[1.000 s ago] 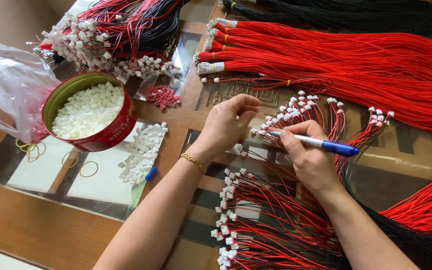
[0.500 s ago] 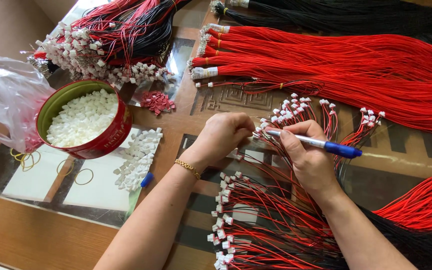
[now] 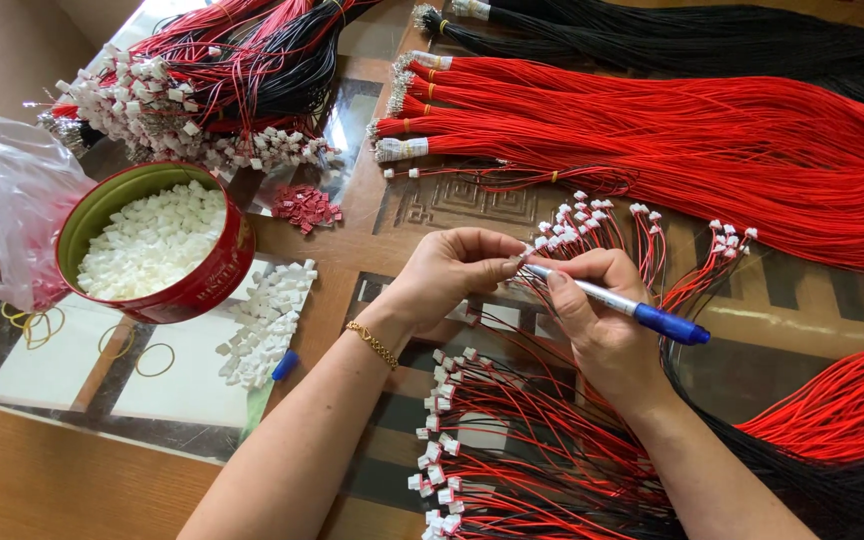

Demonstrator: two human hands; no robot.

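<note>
Head view: over the glass-topped table [image 3: 422, 215], my left hand [image 3: 452, 270] pinches thumb and forefinger together on a small white plug [image 3: 529, 249] at the end of a thin red wire. My right hand [image 3: 597, 315] is closed around a blue-capped pen [image 3: 617, 303], its tip meeting that plug. More red wires with white plugs [image 3: 512, 450] lie just below my wrists; a red tin of white plugs [image 3: 157, 243] sits to the left.
</note>
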